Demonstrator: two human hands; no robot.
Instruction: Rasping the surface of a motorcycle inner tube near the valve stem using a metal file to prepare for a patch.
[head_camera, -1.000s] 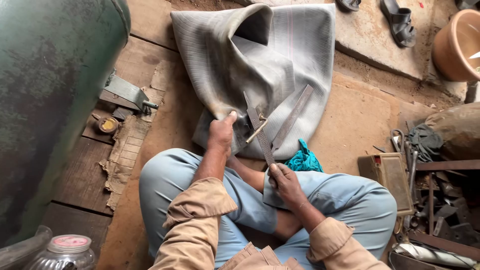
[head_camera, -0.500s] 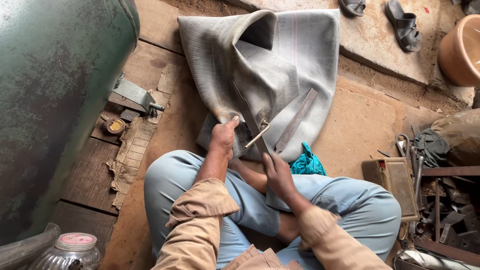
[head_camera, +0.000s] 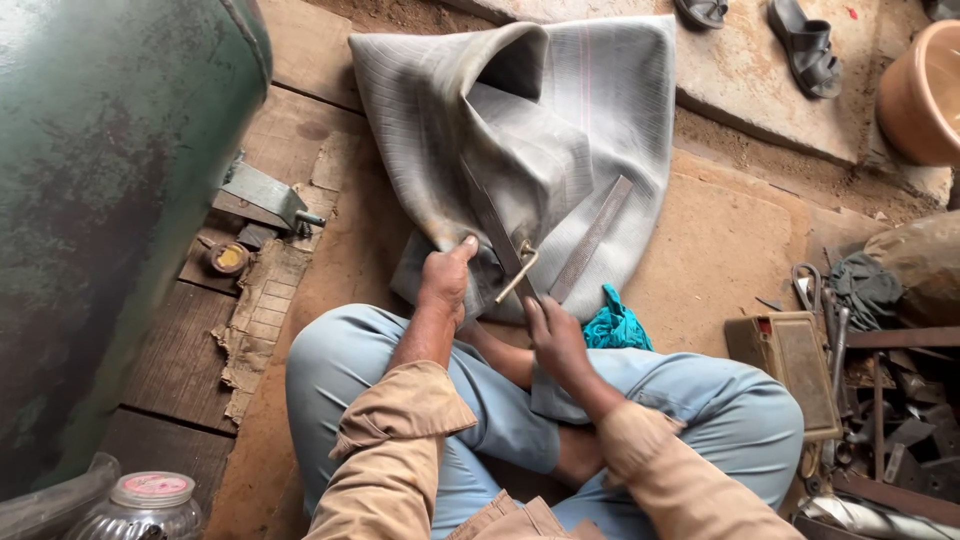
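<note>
Head view looks down on a seated person in pale blue trousers and tan sleeves, cross-legged on a dusty wooden floor (head_camera: 330, 270). A large grey rubber inner tube (head_camera: 560, 130), ribbed with fine lines and folded into a slack, bag-like heap, fills the upper middle of the frame, its open fold gaping at the top. The left hand (head_camera: 445, 280) pinches the tube's lower fold, its grip clenched on the rubber. The right hand (head_camera: 555, 335) lies at the tube's near edge, fingers curled by a thin brass-coloured valve stem (head_camera: 518, 272); whether its grip closes on anything cannot be told. A flat dark metal strip (head_camera: 592, 238) lies slantwise on the rubber, a crumpled teal rag (head_camera: 615, 325) just beside the right hand. A rusted green tank (head_camera: 110, 200) walls off the left side. Scrap tools (head_camera: 880, 400) crowd the lower right, cut off by the frame edge. Bare boards stay open to the tube's right. A glass jar (head_camera: 145, 505) sits at lower left, partly cut off.
</note>
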